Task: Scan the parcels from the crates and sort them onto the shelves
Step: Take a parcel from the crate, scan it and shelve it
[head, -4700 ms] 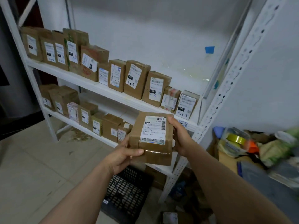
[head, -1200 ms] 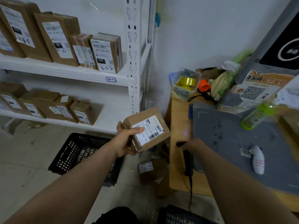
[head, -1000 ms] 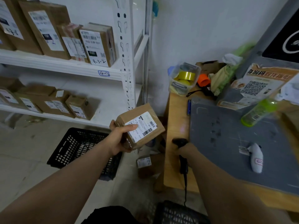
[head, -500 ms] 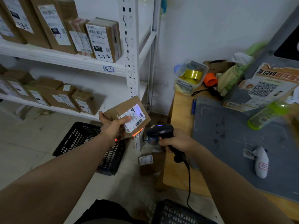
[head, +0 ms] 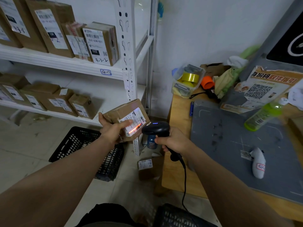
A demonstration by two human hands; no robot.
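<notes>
I see my left hand [head: 113, 130] gripping the cardboard parcel [head: 126, 118] in front of the lower shelf [head: 54, 112]; my right hand [head: 173, 141] grips the barcode scanner [head: 155, 128], its red line across the label [head: 133, 122].

Brown parcel [head: 122, 114], white label – orange-red scan line across barcode. Black scanner [head: 155, 129], blue light on top. Black lattice crate [head: 85, 145]. White shelves [head: 62, 63] – grey mat [head: 229, 145].

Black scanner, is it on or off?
On: the black handheld scanner shows a blue light, and an orange line crosses the brown cardboard parcel's label.
</notes>
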